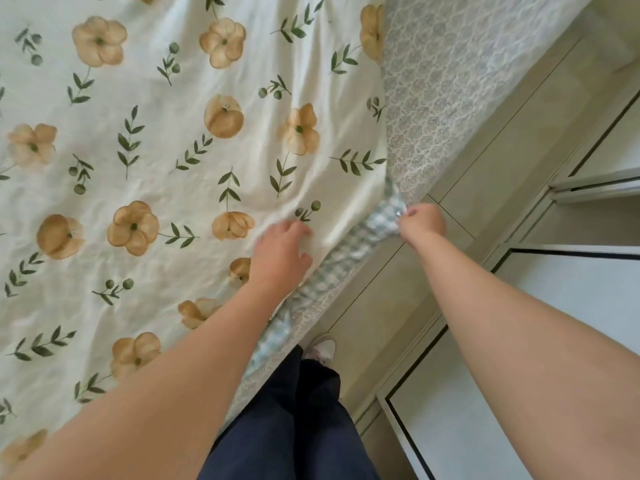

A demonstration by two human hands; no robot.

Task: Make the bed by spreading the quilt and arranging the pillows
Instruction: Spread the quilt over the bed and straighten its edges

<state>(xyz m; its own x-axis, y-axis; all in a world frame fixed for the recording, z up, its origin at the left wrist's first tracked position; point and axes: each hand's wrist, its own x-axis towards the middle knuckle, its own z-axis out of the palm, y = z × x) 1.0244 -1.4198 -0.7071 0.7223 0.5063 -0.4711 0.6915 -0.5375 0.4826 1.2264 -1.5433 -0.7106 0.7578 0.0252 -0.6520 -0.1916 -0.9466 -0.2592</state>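
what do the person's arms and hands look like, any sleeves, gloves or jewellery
The left hand and right hand are bare, and so are both arms as far as the frame's edge: no sleeves, gloves, watch or bracelet in view. The fingers are too blurred to tell about rings. Below are dark navy trousers and a pale shoe.

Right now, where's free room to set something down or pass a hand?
Free: the quilt left of the left hand; the floor strip between the mattress side and the cabinets, beyond the right hand. Crowded: the quilt's near edge, where the right hand pinches it and the legs stand.
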